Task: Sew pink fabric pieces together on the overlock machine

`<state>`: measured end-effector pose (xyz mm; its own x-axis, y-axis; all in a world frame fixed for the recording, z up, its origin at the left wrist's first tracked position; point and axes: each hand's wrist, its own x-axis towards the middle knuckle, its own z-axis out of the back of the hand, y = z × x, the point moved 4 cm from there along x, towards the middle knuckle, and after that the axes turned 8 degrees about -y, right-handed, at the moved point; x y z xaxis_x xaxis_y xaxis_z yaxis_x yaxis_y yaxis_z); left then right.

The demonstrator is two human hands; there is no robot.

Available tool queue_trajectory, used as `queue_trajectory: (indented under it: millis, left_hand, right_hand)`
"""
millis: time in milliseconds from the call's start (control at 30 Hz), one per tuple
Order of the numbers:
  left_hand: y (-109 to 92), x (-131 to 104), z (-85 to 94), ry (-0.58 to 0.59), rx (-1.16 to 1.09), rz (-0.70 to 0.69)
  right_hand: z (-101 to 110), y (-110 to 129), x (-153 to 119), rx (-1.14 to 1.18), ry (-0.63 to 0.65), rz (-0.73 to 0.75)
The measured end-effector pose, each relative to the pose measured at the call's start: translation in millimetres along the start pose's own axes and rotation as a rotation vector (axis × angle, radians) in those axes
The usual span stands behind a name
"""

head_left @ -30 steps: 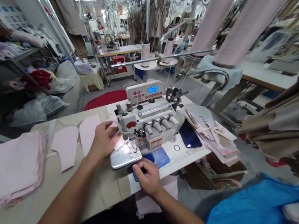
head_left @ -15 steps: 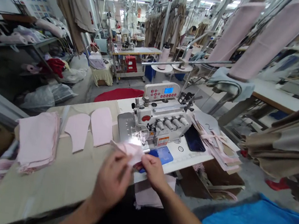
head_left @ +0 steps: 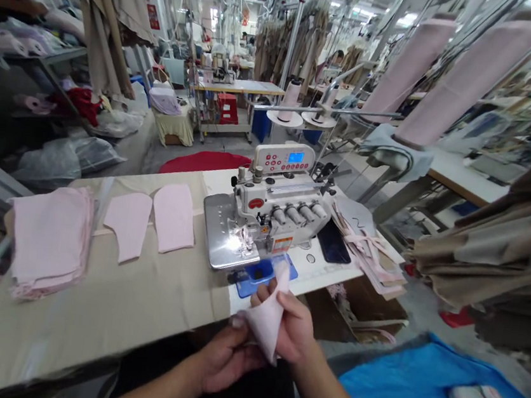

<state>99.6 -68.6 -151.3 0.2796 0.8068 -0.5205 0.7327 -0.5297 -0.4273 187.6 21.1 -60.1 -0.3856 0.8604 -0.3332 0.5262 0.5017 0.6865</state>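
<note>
Standing at 12 o'clock is the sewing machine (head_left: 259, 189); at 6 o'clock, right hand (head_left: 299, 334), with curled fingers (head_left: 290, 303), pinches the pink piece (head_left: 265, 320); left hand (head_left: 222, 363), half open, supports it. Step looks like off-machine handling; next move calls for steady grip.

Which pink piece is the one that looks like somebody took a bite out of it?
Find the white sewing machine, then look left along the beige-covered table. Between the pink cloth stack and the round-topped piece lies your flat pink piece. Only this one curves inward at its lower left, leaving a narrow end.
</note>
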Motion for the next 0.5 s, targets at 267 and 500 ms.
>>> queue_trajectory:
  millis: [267,500]
  left_hand:
    - [17,-9,48.9,-0.246,0.346,-0.018]
    - [-7,19,59.5,-0.543,1.120,-0.202]
  right_hand:
    - [155,-41,-32,-0.297,-0.366,-0.158]
    - [228,-48,1,-0.554,-0.545,0.029]
